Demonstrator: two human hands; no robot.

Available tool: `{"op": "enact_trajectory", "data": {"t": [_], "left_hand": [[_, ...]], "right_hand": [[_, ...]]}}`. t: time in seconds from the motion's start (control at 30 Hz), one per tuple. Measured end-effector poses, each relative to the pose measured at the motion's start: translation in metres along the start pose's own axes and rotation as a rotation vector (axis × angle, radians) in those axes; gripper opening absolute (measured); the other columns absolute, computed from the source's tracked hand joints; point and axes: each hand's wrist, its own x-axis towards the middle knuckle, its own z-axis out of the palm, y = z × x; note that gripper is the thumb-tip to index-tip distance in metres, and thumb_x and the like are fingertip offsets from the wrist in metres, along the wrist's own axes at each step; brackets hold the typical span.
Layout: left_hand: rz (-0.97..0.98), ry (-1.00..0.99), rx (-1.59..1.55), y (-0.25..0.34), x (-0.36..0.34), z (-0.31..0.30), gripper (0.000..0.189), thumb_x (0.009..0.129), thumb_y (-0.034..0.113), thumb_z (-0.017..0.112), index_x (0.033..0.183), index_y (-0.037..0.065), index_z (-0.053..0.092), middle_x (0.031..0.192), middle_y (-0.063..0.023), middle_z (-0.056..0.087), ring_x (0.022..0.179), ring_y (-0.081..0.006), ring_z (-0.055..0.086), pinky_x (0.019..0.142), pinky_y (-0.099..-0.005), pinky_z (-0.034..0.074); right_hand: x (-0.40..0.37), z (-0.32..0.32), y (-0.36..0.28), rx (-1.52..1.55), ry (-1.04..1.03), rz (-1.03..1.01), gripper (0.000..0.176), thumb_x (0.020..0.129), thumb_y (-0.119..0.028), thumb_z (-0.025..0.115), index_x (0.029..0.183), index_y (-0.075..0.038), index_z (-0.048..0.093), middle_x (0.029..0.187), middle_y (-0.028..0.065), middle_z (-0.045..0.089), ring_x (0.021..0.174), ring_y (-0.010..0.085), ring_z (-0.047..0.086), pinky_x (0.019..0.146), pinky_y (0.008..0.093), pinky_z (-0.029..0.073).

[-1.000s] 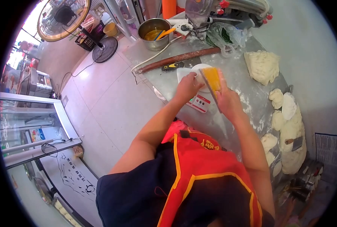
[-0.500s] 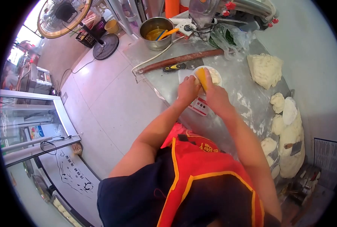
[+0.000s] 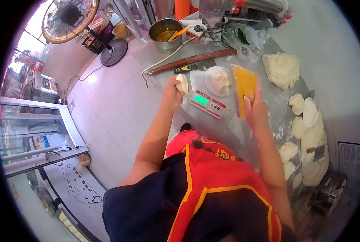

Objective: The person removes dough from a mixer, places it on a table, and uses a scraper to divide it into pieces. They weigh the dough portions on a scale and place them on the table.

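My left hand (image 3: 172, 93) holds a small piece of dough (image 3: 182, 83) lifted left of the digital scale (image 3: 208, 104). A lump of dough (image 3: 220, 82) lies on the scale's white round pan (image 3: 212, 73). My right hand (image 3: 256, 111) grips a yellow dough scraper (image 3: 244, 86), held flat just right of the scale above the floured metal table (image 3: 264, 101). The scale's green display is lit.
A large dough mass (image 3: 281, 69) and several portioned dough pieces (image 3: 305, 121) lie at the right. A long wooden rolling pin (image 3: 196, 60), a utility knife (image 3: 187, 68), a steel pot (image 3: 164, 34) and a machine stand at the back. A floor fan (image 3: 69, 18) is at the left.
Both hands were together over the scale pan with the scraper cutting the dough. Now the left hand has drawn away left with a cut piece and the right has swung the scraper right.
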Motion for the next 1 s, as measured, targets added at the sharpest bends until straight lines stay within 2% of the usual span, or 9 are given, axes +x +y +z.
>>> {"op": "enact_trajectory", "data": {"t": [0.03,0.13,0.23,0.33,0.53,0.63,0.73,0.83,1.0], "left_hand": [[-0.019,-0.044,-0.089,0.005,-0.001,0.004,0.023,0.087,0.021,0.050,0.103,0.004,0.051,0.096,-0.0116,0.058,0.087,-0.0219,0.058,0.075,-0.0377,0.051],[-0.038,-0.049,-0.118,0.012,-0.001,0.022,0.019,0.091,0.023,0.047,0.092,0.005,0.053,0.082,-0.0090,0.059,0.074,-0.0233,0.060,0.065,-0.0344,0.049],[-0.091,0.105,0.040,0.007,0.006,0.027,0.019,0.091,0.024,0.049,0.088,0.005,0.052,0.077,-0.0084,0.058,0.065,-0.0223,0.059,0.059,-0.0338,0.049],[-0.053,0.126,0.200,0.004,0.010,0.029,0.022,0.090,0.026,0.056,0.088,0.005,0.053,0.073,-0.0060,0.057,0.058,-0.0179,0.057,0.053,-0.0314,0.050],[0.089,0.074,0.572,-0.001,0.010,0.037,0.023,0.088,0.030,0.060,0.079,0.009,0.057,0.065,0.0001,0.052,0.055,-0.0092,0.048,0.045,-0.0261,0.037],[0.081,0.089,0.705,-0.004,0.010,0.040,0.026,0.087,0.029,0.061,0.072,0.008,0.058,0.063,0.0004,0.051,0.055,-0.0081,0.045,0.046,-0.0249,0.033],[0.238,0.054,0.918,-0.018,0.021,0.031,0.026,0.085,0.028,0.063,0.075,0.004,0.062,0.065,-0.0017,0.056,0.058,-0.0101,0.049,0.052,-0.0267,0.039],[0.353,-0.051,1.112,-0.026,0.022,0.029,0.027,0.082,0.027,0.065,0.082,0.001,0.065,0.071,-0.0066,0.063,0.064,-0.0154,0.057,0.060,-0.0295,0.045],[0.353,-0.144,1.390,-0.046,0.010,0.039,0.025,0.079,0.028,0.067,0.090,0.006,0.066,0.085,-0.0106,0.067,0.078,-0.0242,0.065,0.070,-0.0340,0.049]], "right_hand": [[-0.002,0.000,0.007,0.008,0.015,-0.025,0.071,0.087,-0.013,0.049,0.146,-0.016,0.010,0.083,0.0255,0.063,0.076,0.0438,0.061,0.067,0.0488,0.048],[-0.008,0.001,0.014,0.003,-0.007,-0.015,0.072,0.087,-0.013,0.050,0.146,-0.017,0.009,0.082,0.0261,0.063,0.075,0.0445,0.061,0.067,0.0482,0.048],[-0.012,0.002,0.016,-0.004,-0.035,0.006,0.073,0.087,-0.013,0.050,0.146,-0.018,0.008,0.083,0.0266,0.063,0.075,0.0447,0.061,0.068,0.0482,0.048],[-0.013,0.005,0.018,0.019,-0.028,-0.002,0.073,0.087,-0.013,0.050,0.146,-0.018,0.009,0.085,0.0273,0.062,0.076,0.0450,0.061,0.068,0.0489,0.048],[-0.012,0.005,0.019,-0.054,-0.070,-0.022,0.072,0.086,-0.013,0.051,0.146,-0.018,0.012,0.088,0.0284,0.062,0.079,0.0460,0.060,0.069,0.0497,0.047],[-0.010,0.002,0.016,-0.075,-0.119,-0.022,0.071,0.086,-0.013,0.052,0.146,-0.017,0.013,0.090,0.0278,0.062,0.080,0.0454,0.060,0.070,0.0491,0.047],[-0.007,0.000,0.013,-0.103,-0.169,-0.034,0.070,0.086,-0.013,0.052,0.145,-0.019,0.015,0.092,0.0260,0.062,0.083,0.0439,0.060,0.071,0.0479,0.047],[-0.005,0.000,0.012,-0.121,-0.202,-0.080,0.068,0.087,-0.011,0.052,0.145,-0.023,0.017,0.097,0.0236,0.063,0.085,0.0419,0.060,0.072,0.0462,0.047],[0.005,0.008,0.019,-0.229,-0.220,-0.189,0.068,0.088,-0.008,0.051,0.144,-0.028,0.019,0.099,0.0206,0.062,0.084,0.0383,0.061,0.071,0.0445,0.048]]}}
